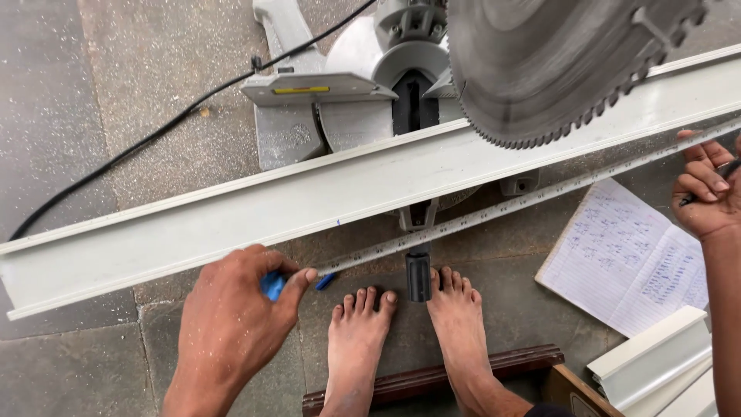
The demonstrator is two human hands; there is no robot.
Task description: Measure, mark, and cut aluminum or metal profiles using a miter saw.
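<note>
My left hand [231, 309] has a closed grip on the blue tape case [272, 286], pinning the tape [494, 212] flat along the white profile [324, 193] on the saw bed under the blade [556, 62]. My right hand [706, 193] curls shut around a dark pen [714, 181] while pressing the tape's far end, keeping it taut.

Saw blade [563, 54] is dull grey metal, its face brushed-looking. The long white profile [309, 208] looks smooth, probably plastic with a faint sheen. Tape measure blade [494, 212] is thin and pale. Notebook [625, 259] is matt paper on rough, dusty stone floor [147, 85].
</note>
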